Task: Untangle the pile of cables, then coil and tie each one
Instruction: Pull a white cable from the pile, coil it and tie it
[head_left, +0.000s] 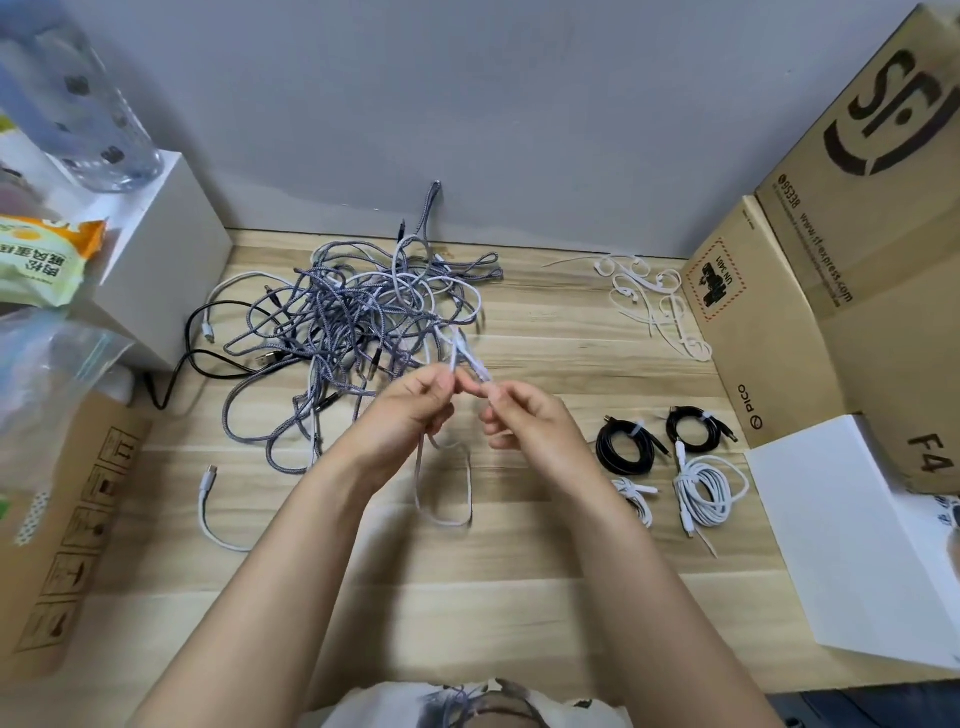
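Tangled pile of grey braided cables (353, 317) sits mid-left on the light wooden table (519, 597). Left hand (410, 415) fingers curled, pinching one pale braided cable (457, 353); its loop hangs below. Right hand (524, 421) pinches the same cable just beside. Further right: two coiled black cables (626, 449), coiled white cables (709, 491), loose white ties (649, 296).
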